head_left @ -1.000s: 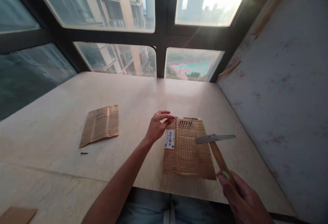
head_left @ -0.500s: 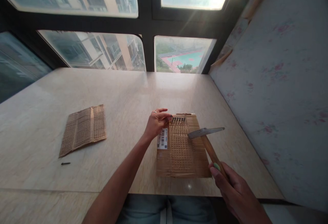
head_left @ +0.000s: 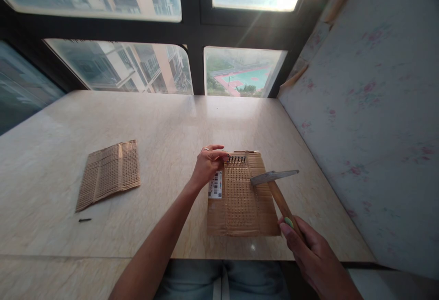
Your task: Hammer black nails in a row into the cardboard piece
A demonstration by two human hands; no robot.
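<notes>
A cardboard box (head_left: 242,220) with rows of small holes and a white barcode label (head_left: 215,184) lies on the pale stone-look sill. Several dark nails (head_left: 237,159) stand in a row near its far edge. At the left end of that row, my left hand (head_left: 210,163) pinches a nail, mostly hidden by the fingers. My right hand (head_left: 307,245) is wrapped around the wooden handle of a hammer (head_left: 283,201). Its narrow grey metal head (head_left: 274,177) hangs over the right part of the box, nearer to me than the nails.
A perforated, creased cardboard piece (head_left: 109,174) lies on the left of the sill (head_left: 164,121). One loose dark nail (head_left: 85,220) rests nearer to me. Dark-framed windows (head_left: 195,30) stand behind, and a flowered wall (head_left: 370,121) bounds the right side.
The whole view has shifted slightly, so everything sits a little further left. Both hands keep their grip and position relative to the box; the hammer has hardly moved.
</notes>
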